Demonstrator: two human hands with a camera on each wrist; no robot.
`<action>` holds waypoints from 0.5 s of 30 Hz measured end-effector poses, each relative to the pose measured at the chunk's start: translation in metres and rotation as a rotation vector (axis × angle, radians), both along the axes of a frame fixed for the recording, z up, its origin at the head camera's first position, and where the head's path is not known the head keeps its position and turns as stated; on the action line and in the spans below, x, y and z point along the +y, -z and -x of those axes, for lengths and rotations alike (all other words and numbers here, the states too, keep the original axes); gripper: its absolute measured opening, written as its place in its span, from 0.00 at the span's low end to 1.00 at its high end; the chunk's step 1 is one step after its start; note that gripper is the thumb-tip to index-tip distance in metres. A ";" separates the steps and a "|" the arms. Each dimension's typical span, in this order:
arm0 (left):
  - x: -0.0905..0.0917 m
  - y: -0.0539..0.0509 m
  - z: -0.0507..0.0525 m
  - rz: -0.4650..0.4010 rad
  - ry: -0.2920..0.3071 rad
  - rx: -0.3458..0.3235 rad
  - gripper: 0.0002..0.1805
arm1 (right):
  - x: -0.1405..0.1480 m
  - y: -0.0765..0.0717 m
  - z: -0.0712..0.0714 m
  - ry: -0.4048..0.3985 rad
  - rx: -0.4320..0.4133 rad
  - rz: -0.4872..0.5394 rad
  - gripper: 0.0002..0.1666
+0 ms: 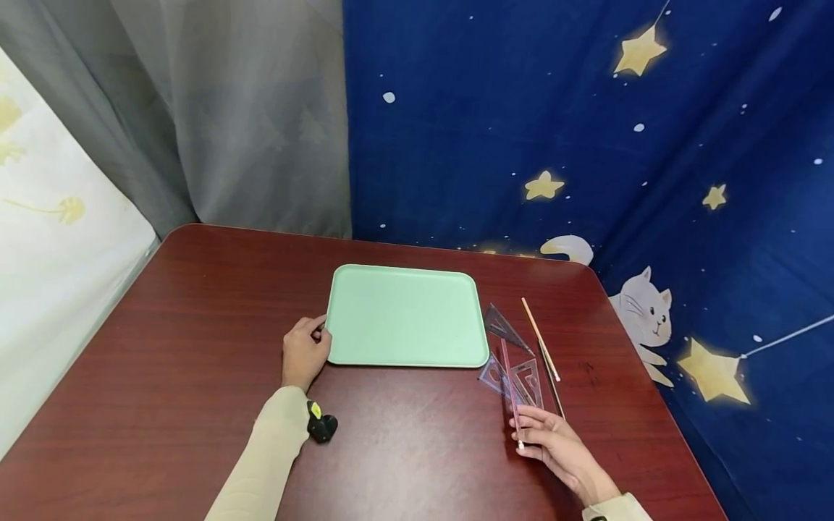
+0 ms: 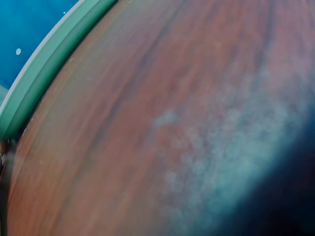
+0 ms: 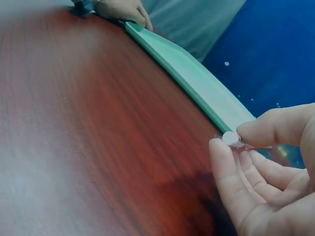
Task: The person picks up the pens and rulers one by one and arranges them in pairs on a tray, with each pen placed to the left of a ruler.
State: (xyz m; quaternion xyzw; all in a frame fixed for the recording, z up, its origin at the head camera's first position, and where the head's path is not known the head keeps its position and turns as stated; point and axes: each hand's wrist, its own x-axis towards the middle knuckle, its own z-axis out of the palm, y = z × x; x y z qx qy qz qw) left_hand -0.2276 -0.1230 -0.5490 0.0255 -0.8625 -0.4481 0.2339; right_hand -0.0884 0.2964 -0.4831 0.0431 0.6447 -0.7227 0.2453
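A light green tray (image 1: 407,316) lies flat on the table. At its left edge, my left hand (image 1: 305,353) pinches the rim between thumb and index finger; the right wrist view also catches this left hand (image 3: 123,11) on the tray's rim (image 3: 184,93). A pink pencil (image 1: 510,376) with a white end (image 3: 230,138) is pinched by the fingertips of my right hand (image 1: 554,445). Beneath and beyond the pencil are a dark set square (image 1: 503,327), a bluish clear set square (image 1: 493,374) and a pinkish clear one (image 1: 529,380), partly overlapping.
Right of the set squares lie a light wooden pencil (image 1: 539,336) and a dark pencil (image 1: 554,391), whose near end reaches my right hand. The reddish-brown table (image 1: 215,318) ends at a grey curtain (image 1: 260,123) and a blue starry curtain (image 1: 469,130).
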 end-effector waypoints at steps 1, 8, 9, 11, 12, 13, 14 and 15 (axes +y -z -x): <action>0.000 0.000 0.000 0.001 -0.002 -0.006 0.16 | -0.002 0.001 0.000 -0.002 -0.003 0.004 0.23; 0.000 -0.003 -0.001 -0.017 -0.004 -0.041 0.16 | -0.018 0.008 0.000 -0.046 0.001 0.036 0.24; 0.001 -0.004 -0.001 -0.018 -0.004 -0.045 0.16 | -0.020 0.009 0.000 -0.057 0.003 0.047 0.24; 0.001 -0.004 -0.001 -0.018 -0.005 -0.046 0.16 | -0.024 0.010 0.001 -0.072 0.006 0.066 0.23; 0.001 -0.004 -0.002 -0.021 -0.006 -0.046 0.16 | -0.026 0.010 0.001 -0.079 0.009 0.075 0.22; 0.001 -0.004 -0.002 -0.020 -0.007 -0.044 0.16 | -0.028 0.011 0.002 -0.085 0.011 0.082 0.22; 0.001 -0.003 -0.001 -0.019 -0.009 -0.043 0.16 | -0.030 0.011 0.002 -0.089 0.013 0.087 0.22; 0.001 -0.003 -0.001 -0.018 -0.009 -0.040 0.16 | -0.033 0.011 0.003 -0.091 0.015 0.094 0.22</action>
